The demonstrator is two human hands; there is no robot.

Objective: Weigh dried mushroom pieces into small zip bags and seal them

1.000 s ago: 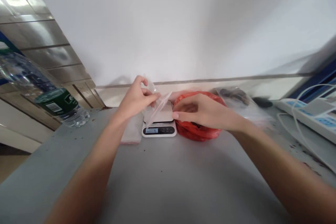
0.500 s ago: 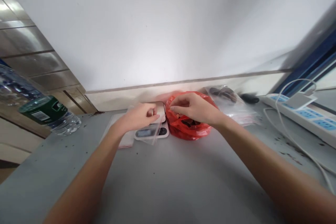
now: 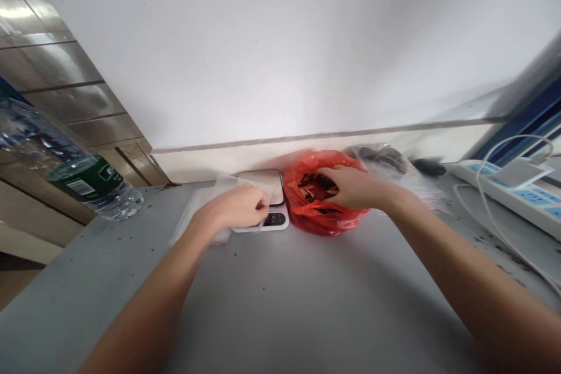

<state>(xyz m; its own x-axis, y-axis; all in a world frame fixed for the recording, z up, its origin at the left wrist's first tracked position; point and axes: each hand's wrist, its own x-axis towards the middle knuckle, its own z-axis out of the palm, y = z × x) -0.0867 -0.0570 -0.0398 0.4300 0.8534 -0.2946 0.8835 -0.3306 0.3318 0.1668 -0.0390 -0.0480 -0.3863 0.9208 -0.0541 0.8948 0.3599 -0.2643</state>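
My left hand [image 3: 245, 205] is closed on a clear plastic bag [image 3: 228, 184], which hangs over a white kitchen scale [image 3: 284, 223]. The scale lies flat beneath that hand, its button panel showing and its display covered. At the mouth of a red plastic bag [image 3: 324, 225], my right hand [image 3: 353, 187] has its fingers curled over the right side of the opening, fingertips partly hidden. Dark, crinkled contents [image 3: 315, 187] show inside the red bag, too unclear to name. Flat clear bags [image 3: 193, 216] lie to the left of the scale.
A water bottle [image 3: 94, 178] with a green label stands at the left. Behind the red bag lies a clear bag with dark things [image 3: 390, 160], beside a black object [image 3: 429, 167]. A power strip [image 3: 512, 187] and white cable [image 3: 475, 187] lie at the right. A white wall [image 3: 263, 70] closes the back.
My right hand has moved from above the red bag's left side to its right side, and the bag's mouth is wider. My left hand has shifted slightly lower, still holding the clear bag.
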